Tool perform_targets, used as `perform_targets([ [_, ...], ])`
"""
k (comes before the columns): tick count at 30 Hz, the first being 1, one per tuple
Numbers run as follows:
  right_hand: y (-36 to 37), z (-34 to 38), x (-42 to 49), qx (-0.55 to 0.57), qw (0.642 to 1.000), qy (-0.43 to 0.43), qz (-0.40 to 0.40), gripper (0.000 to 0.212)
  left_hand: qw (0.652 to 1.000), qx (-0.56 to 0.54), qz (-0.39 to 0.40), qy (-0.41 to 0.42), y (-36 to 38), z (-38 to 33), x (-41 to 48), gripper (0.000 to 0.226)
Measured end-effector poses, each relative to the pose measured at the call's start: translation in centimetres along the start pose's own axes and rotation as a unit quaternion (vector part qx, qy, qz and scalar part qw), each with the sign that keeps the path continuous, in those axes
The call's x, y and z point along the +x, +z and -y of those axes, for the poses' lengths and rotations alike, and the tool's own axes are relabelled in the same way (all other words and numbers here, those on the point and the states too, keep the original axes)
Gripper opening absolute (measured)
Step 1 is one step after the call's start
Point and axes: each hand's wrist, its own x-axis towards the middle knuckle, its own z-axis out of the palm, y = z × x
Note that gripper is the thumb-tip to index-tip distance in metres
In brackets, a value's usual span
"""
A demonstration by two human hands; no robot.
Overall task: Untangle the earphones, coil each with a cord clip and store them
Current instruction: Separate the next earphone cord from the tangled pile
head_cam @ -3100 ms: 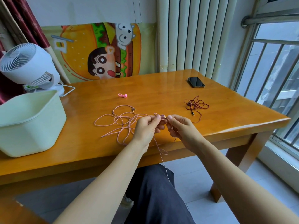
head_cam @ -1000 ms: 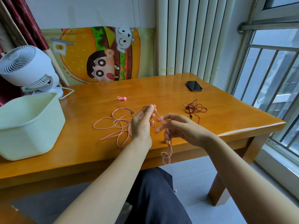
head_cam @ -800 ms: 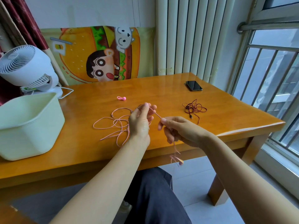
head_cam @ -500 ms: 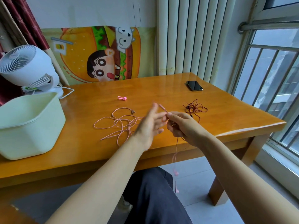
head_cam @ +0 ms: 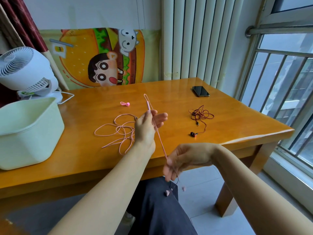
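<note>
The pink earphone cord (head_cam: 157,133) is now pulled straight above the counter (head_cam: 237,126), pinched by the raised left hand (head_cam: 147,128) and the drawn-back right hand (head_cam: 184,160), so one end is freed.

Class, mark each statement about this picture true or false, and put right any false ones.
1. The left hand and right hand both hold the pink earphones. True.
2. The red earphones are in the right hand. False: they lie untouched on the table.
3. The pink cord clip is fastened round a cord. False: it lies loose on the table.
4. A phone lies on the table. True.
</note>
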Motion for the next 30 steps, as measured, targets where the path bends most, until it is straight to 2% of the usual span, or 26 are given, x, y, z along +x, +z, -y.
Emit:
perform_targets([
  [2,0.0,-0.1,0.0,-0.044,0.998,0.027,0.036,0.023,1.0,0.001,0.005,-0.009,-0.3,-0.1,-0.1,0.031],
  [4,-0.1,0.1,-0.1,-0.114,0.992,0.06,0.013,0.028,0.999,0.001,0.028,-0.029,-0.4,-0.1,-0.3,0.031],
  [6,-0.5,0.6,0.0,-0.145,0.984,0.064,-0.077,0.045,0.997,-0.007,0.055,-0.047,-0.3,-0.1,-0.5,0.033],
  [7,-0.8,0.8,-0.1,-0.121,0.981,0.045,-0.146,0.049,0.996,-0.01,0.069,-0.051,-0.1,-0.3,-0.6,0.033],
  [9,-1.3,1.4,-0.1,-0.025,0.956,-0.038,-0.289,0.037,0.994,-0.006,0.099,-0.049,0.1,-0.6,-0.8,0.033],
  [11,-1.7,1.9,-0.1,0.026,0.926,-0.116,-0.357,0.027,0.992,0.001,0.122,-0.039,0.1,-1.2,-1.0,0.033],
  [15,-0.9,2.5,1.1,0.052,0.924,-0.191,-0.326,0.041,0.99,-0.005,0.143,-0.017,0.0,-2.5,-1.2,0.033],
  [18,-0.5,3.0,2.2,0.194,0.9,-0.243,-0.305,0.059,0.985,0.049,0.165,-0.014,-0.3,-2.9,-1.5,0.033],
  [20,-0.2,3.6,2.5,0.234,0.883,-0.263,-0.311,0.052,0.977,0.099,0.185,-0.028,-0.8,-2.6,-1.7,0.033],
  [24,-0.2,3.9,3.4,0.17,0.863,-0.267,-0.393,0.031,0.966,0.14,0.209,-0.064,-1.7,-2.0,-2.1,0.034],
  [27,-1.1,3.3,3.7,0.221,0.814,-0.245,-0.479,0.024,0.956,0.168,0.231,-0.068,-2.7,-2.1,-2.3,0.034],
  [29,-1.5,2.7,3.7,0.231,0.78,-0.204,-0.545,0.025,0.952,0.179,0.238,-0.068,-3.5,-2.1,-2.4,0.034],
  [30,-1.7,2.2,3.6,0.214,0.774,-0.172,-0.571,0.027,0.954,0.174,0.233,-0.07,-3.8,-2.1,-2.4,0.034],
])
